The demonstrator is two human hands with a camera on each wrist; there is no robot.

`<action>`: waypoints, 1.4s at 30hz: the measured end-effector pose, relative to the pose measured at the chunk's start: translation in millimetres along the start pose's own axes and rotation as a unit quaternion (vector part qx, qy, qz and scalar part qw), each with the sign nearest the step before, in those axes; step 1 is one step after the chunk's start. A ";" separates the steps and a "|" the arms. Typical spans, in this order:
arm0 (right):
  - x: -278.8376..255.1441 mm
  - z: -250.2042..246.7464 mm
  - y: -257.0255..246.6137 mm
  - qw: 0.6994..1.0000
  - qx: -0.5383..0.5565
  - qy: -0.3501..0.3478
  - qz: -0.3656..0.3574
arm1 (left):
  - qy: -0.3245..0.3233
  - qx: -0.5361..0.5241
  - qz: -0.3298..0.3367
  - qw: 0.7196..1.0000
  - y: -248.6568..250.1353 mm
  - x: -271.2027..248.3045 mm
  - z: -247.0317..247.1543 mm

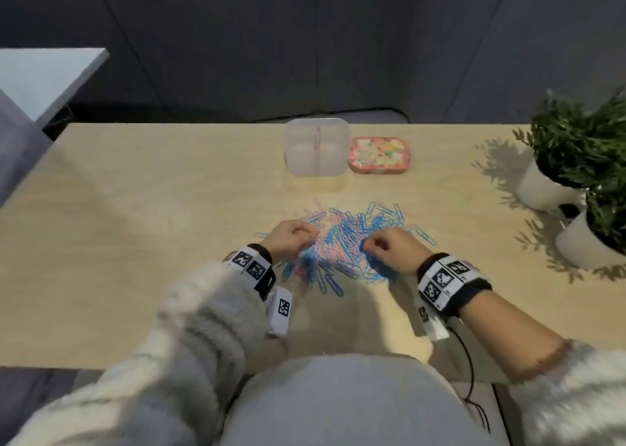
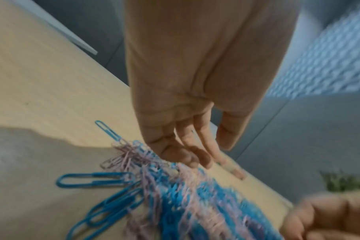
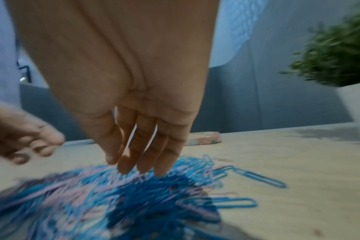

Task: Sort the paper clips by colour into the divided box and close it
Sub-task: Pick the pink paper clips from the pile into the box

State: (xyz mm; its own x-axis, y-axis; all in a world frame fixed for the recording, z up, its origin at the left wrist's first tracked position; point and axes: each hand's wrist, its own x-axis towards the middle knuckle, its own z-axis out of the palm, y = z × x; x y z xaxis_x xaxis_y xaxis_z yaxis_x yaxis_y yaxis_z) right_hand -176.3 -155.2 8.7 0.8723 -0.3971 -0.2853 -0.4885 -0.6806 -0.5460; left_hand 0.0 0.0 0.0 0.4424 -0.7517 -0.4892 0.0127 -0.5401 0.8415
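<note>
Head view shows a pale wooden table with a fine, smooth grain. On it lies a loose heap of paper clips, thin bent wire loops coated in blue and pink, tangled together in front of the person. Some single blue clips lie flat at the edges of the heap.

Behind the heap, well apart from it, stands the divided box. It is of clear, slightly milky plastic, square with rounded corners, and a thin wall splits it in two compartments. I cannot tell if any clip is inside. Its lid lies flat on the table just beside the box on the right; it is a rounded rectangle with a pink rim and a busy coloured pattern.

The left hand is over the left side of the heap, and the right hand over the right side. From the head the fingers look bent, but the wrist views show them rather straight and close together, pointing down with the tips at the clips. The blur is strong, so whether any finger pinches a clip I cannot tell.

Both wrists carry black bands with square printed markers. The sleeves are of a thick, fuzzy knit. Two leafy green plants in smooth white pots stand at the right side of the table.
</note>
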 end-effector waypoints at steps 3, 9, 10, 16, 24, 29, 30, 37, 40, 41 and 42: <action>16.8 16.6 -15.3 0.998 -0.045 0.030 -0.031 | 0.035 0.069 0.045 0.996 -6.0 8.1 2.5; 26.9 43.0 -32.7 0.986 -0.151 0.031 -0.069 | 0.075 0.317 0.122 0.938 -23.1 3.2 8.7; 26.8 46.5 -34.1 0.986 -0.153 0.032 -0.066 | 0.077 0.327 0.126 0.933 -24.5 0.5 9.2; 26.8 46.7 -23.7 0.993 -0.109 0.028 -0.029 | 0.027 0.403 0.117 0.907 -20.7 -9.1 0.9; 25.2 17.2 -10.2 0.962 0.242 0.110 0.057 | 0.123 0.346 0.115 0.923 0.7 13.9 -40.6; 52.6 -4.4 -17.6 0.924 0.368 0.082 0.066 | 0.060 0.422 0.127 0.896 9.9 44.5 -56.7; 60.5 -8.3 -20.9 0.935 0.339 0.084 0.065 | 0.040 0.435 0.136 0.889 10.7 48.8 -57.1; 127.4 -10.8 -45.2 0.989 0.076 0.099 0.079 | -0.002 0.516 0.169 0.840 8.6 60.1 -57.7; 143.4 -0.5 -52.4 0.992 0.022 0.080 0.092 | 0.008 0.500 0.174 0.848 0.8 61.6 -62.7; 144.9 4.2 -55.9 0.994 0.001 0.070 0.085 | 0.014 0.498 0.174 0.849 -1.9 61.3 -63.8; 145.7 9.4 -59.5 0.995 -0.020 0.064 0.072 | 0.018 0.495 0.178 0.851 -5.2 62.2 -64.6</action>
State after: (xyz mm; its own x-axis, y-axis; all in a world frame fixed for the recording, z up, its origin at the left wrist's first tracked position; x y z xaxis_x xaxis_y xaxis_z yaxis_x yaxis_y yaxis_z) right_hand -20.0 -166.8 -7.8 0.7838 -0.5664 -0.2548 -0.6117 -0.6330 -0.4745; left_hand 85.4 -19.5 -20.0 0.2879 -0.9317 -0.2214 -0.8804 -0.3485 0.3215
